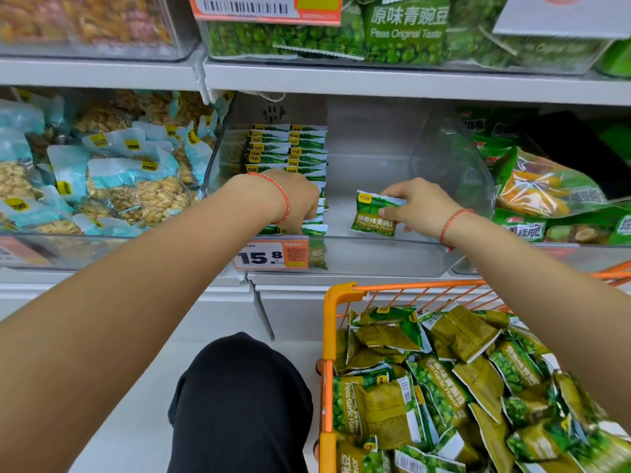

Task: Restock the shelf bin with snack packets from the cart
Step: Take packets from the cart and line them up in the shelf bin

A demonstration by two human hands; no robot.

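Garlic-pea packet (375, 216) upright over the bare floor of the clear shelf bin (392, 254), pinched at its top edge by the right hand (421, 208), likely to start a new row. Left hand (297, 201), fingers curled down, holds the stacked packet rows (290, 155) upright at bin's left. Orange cart (338, 302) below, heaped with more packets.

The packets (374, 218) are green with yellow logos, the cart (329, 336) is orange, the wrist strings (285, 199) are red, the trousers (239, 404) are black.
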